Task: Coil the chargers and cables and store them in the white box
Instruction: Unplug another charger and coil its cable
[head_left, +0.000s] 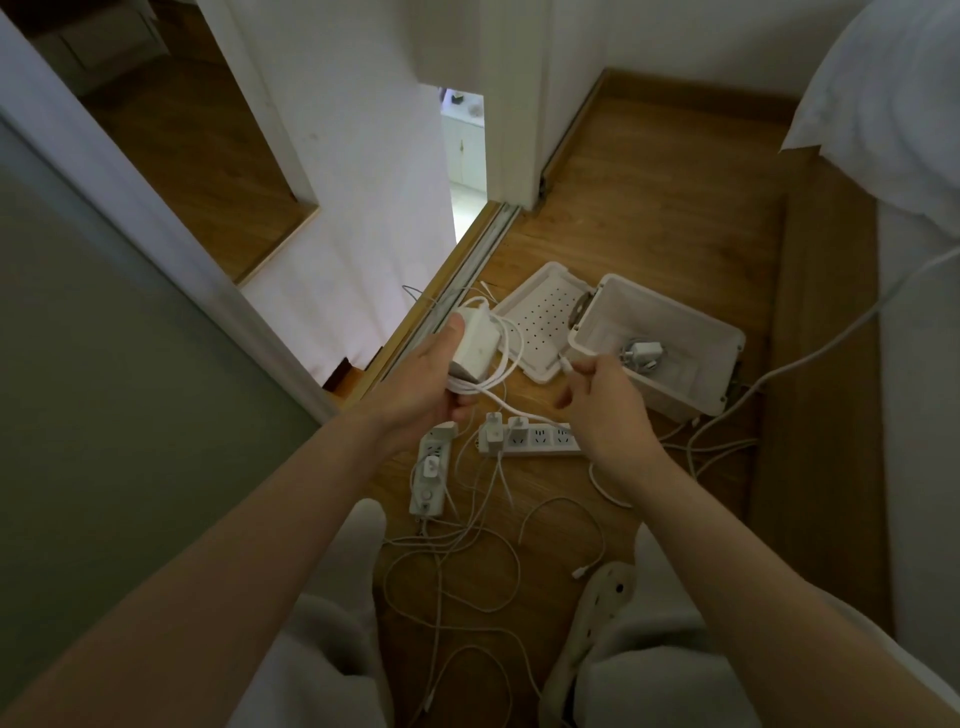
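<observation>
Above the floor — left hand (421, 384) grips charger (475, 343), right hand (605, 395) pinches cable (501, 402).

Home bedroom, probably, wooden floor (649, 218), white bedding (883, 104), sliding-door track (467, 270), doorway (464, 156)

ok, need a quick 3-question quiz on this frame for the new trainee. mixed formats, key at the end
1. True or false: the white box is open, its perforated lid lying flat beside it.
2. What does the left hand hold? A) a power strip B) a white charger brick with loops of its cable C) a slipper
3. In a few words: what does the right hand pinch?

Key: 1 true; 2 B; 3 the cable's plug end.
</observation>
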